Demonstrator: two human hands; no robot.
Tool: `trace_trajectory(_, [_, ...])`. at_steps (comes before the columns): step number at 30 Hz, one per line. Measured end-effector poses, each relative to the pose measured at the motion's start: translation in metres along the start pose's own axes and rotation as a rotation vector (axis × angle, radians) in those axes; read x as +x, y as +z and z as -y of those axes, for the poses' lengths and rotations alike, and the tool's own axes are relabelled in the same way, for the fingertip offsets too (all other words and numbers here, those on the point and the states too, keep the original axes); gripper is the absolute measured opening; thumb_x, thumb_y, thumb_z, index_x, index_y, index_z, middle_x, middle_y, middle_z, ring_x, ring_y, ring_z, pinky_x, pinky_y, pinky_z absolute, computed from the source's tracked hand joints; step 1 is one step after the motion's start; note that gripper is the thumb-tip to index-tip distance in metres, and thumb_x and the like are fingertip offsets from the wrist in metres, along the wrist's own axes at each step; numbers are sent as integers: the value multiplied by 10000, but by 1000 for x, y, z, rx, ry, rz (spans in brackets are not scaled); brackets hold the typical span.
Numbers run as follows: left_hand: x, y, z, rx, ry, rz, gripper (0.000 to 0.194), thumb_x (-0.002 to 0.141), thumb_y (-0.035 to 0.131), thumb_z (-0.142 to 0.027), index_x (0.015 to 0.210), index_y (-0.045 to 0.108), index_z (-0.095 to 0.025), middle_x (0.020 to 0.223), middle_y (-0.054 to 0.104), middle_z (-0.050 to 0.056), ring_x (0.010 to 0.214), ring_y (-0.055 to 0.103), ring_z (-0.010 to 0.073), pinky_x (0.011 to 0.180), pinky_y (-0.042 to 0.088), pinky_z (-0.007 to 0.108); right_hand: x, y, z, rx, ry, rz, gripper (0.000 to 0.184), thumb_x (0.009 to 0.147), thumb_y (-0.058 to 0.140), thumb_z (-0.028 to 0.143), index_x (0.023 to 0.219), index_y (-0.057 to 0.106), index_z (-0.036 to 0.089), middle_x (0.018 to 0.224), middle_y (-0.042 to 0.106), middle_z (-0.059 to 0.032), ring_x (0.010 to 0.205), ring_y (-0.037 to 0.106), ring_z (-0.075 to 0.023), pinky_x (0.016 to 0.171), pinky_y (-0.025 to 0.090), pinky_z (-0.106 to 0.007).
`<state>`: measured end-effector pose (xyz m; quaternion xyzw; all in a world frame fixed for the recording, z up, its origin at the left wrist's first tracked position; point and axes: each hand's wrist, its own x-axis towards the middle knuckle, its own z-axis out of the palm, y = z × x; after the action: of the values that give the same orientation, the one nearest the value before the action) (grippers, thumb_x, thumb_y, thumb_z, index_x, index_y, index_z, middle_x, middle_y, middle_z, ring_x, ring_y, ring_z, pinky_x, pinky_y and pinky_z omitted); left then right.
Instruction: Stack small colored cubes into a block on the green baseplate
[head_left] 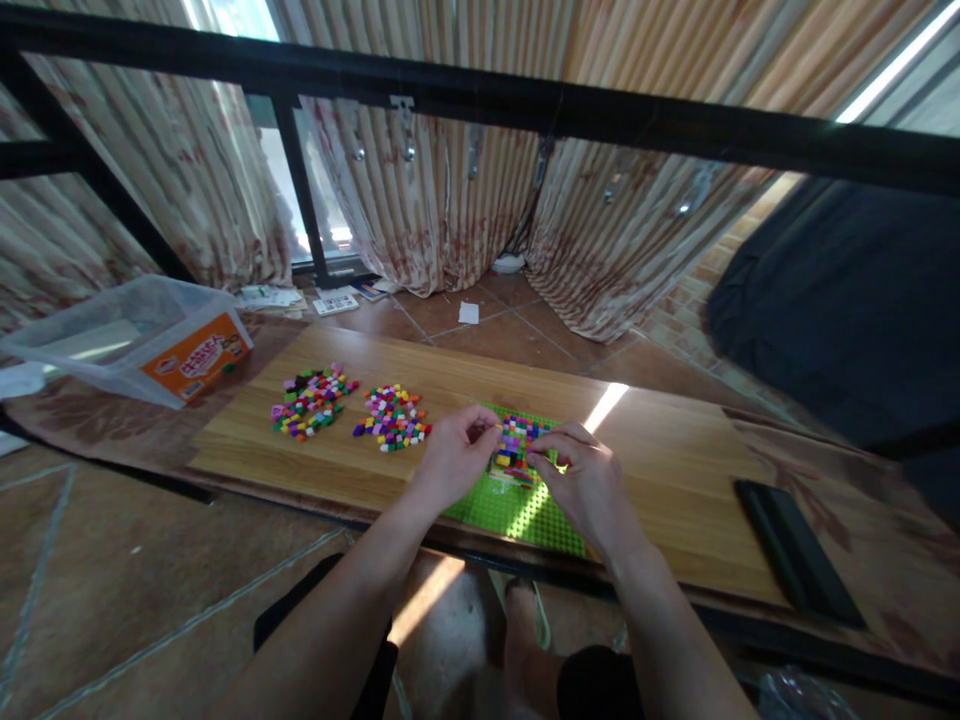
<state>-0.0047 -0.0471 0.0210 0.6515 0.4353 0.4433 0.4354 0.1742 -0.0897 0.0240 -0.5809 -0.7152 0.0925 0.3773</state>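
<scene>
A green studded baseplate [491, 510] lies on the wooden board in front of me. Small toy bricks in many colours form a patch [514, 440] on its far half. At the patch's left edge is my left hand [457, 455], thumb and forefinger pinched together; what they hold, if anything, is too small to make out. From the right, my right hand [585, 475] reaches over the patch, its thumb and forefinger closed on a tiny purple toy brick [531, 456]. My fingers cover part of the patch.
Two piles of loose bricks, the left pile [311, 400] and the nearer pile [391, 417], lie on the wooden board [660, 480]. A clear plastic bin [127, 335] with an orange label stands far left. A dark oblong object [796, 550] lies at the right end.
</scene>
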Motion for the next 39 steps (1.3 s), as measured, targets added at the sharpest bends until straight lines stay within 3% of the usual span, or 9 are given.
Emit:
trace_trajectory(17, [-4,2,-5,135,50,38,99,821,543,-185,826,641,-169,737,638,0,677,573,126,632,433,239,-2,-3,15,-222,-40,25,141,841,580,220,794,713,208,888,656,-35,719,620,-150,657,472,-275])
trace_trajectory(24, [-6,2,-4,194,102,42,118,829,542,-184,879,650,-181,806,679,17,758,618,146,699,472,255,2,3,10,35,180,-24,76,762,643,238,740,714,225,768,621,8,541,502,-99,538,431,-245])
trace_trajectory(27, [-7,3,-4,209,119,35,120,840,538,-191,895,645,-181,842,687,27,788,632,153,732,484,270,2,3,8,87,209,-50,71,745,665,256,704,715,228,761,613,6,534,482,-97,531,424,-250])
trace_trajectory(39, [-7,3,-5,259,134,52,94,854,539,-212,847,627,-180,785,661,15,738,607,144,698,473,261,-13,2,8,-244,9,-55,183,865,575,299,824,751,270,925,651,-38,677,610,-140,570,441,-264])
